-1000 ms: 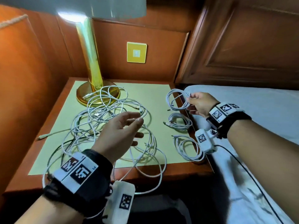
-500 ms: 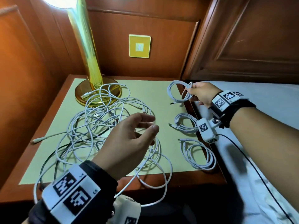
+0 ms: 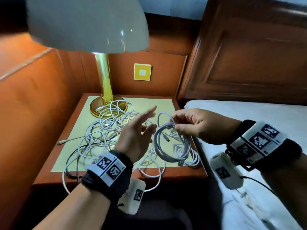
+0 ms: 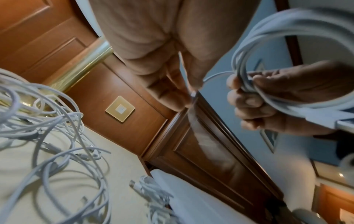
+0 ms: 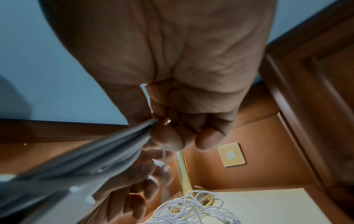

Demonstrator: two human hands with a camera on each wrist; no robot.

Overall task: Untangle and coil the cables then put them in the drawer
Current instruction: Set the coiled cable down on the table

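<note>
A big tangle of white cables [image 3: 108, 130] lies on the nightstand [image 3: 167, 172] near the lamp base. My right hand [image 3: 176, 125] grips a coiled white cable [image 3: 163, 146] and holds it in the air over the table's right side; the coil hangs down from my curled fingers. The right wrist view shows that grip [image 5: 159, 125] close up. My left hand [image 3: 147, 122] hovers just left of the coil with straight fingers, holding nothing. More coiled cables [image 3: 192, 156] lie on the table under the held coil. No drawer is in view.
A brass lamp [image 3: 104, 83] with a wide pale shade stands at the table's back left. Wooden wall panels with a yellow wall plate [image 3: 142, 72] close the back and left. A bed [image 3: 249, 117] with white sheet and wooden headboard borders the right.
My right hand has lifted a coil off the table's right edge and brought it toward the middle. My left hand has risen from over the tangle and straightened its fingers beside the coil.
</note>
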